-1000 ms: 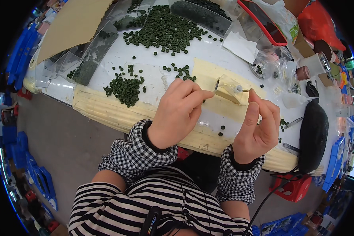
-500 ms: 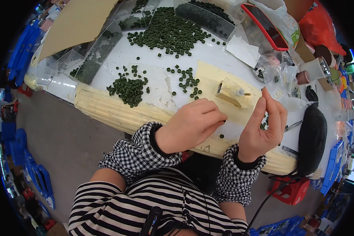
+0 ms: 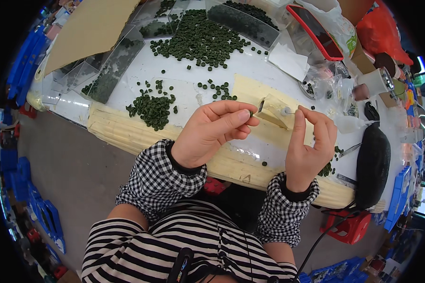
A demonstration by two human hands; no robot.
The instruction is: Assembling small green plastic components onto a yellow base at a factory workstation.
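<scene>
My left hand (image 3: 215,129) pinches a small dark green ring-shaped piece (image 3: 251,113) between thumb and forefinger, beside the left end of a cream, box-like fixture (image 3: 274,111). From the fixture's right side sticks a pale round knob (image 3: 286,111) with a thin pin. At that pin's outer tip, the thumb and forefinger of my right hand (image 3: 310,148) are closed together; what lies between them is hidden. The fixture rests on a yellowish sheet (image 3: 243,87). One loose green piece (image 3: 264,163) lies near the table's front edge, between my wrists.
A large heap of green pieces (image 3: 198,37) lies at the back, with a smaller pile (image 3: 151,109) at left. Clear trays (image 3: 113,66) and cardboard (image 3: 89,33) flank them. A red-cased phone (image 3: 316,33), tweezers (image 3: 349,150) and a black pouch (image 3: 374,165) are at right.
My left hand has risen and turned, bringing a green piece beside the fixture. My right hand has moved slightly left, its fingertips now at the pin's tip. The view has shifted slightly.
</scene>
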